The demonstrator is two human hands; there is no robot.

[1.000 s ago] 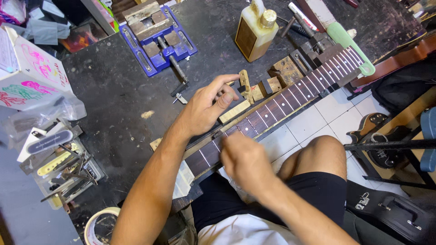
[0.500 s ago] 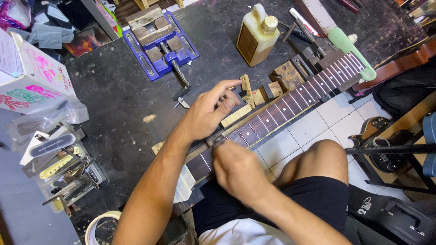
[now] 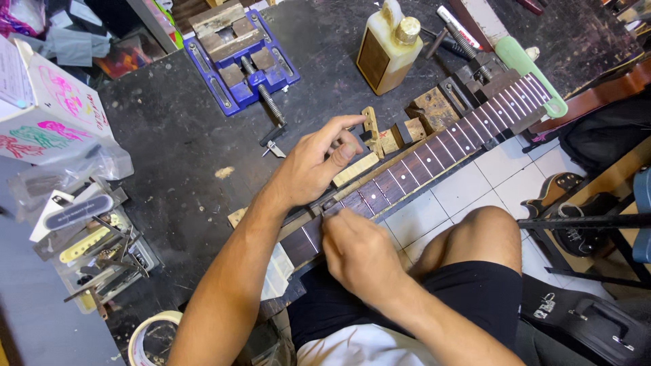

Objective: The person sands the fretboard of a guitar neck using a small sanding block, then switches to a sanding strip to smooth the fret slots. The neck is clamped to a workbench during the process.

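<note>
— What are the hands doing?
— The left hand (image 3: 308,169) lies fingers loosely spread, pressing the guitar neck (image 3: 420,159) down; the right hand (image 3: 359,254) is pinched together on the fretboard, whatever it grips hidden.
— Arms?
— Both forearms reach forward from the lap.
— The neck?
— It lies at the dark surface (image 3: 176,146) edge, long axis running lower left to upper right.

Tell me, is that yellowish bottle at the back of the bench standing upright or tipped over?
Upright: the yellowish bottle stands on its base on the dark bench, gold cap on top.

Fretboard (image 3: 420,163): dark matt wood, shiny metal frets. Workbench (image 3: 176,135): scuffed black. Vise (image 3: 237,54): blue painted metal.
</note>
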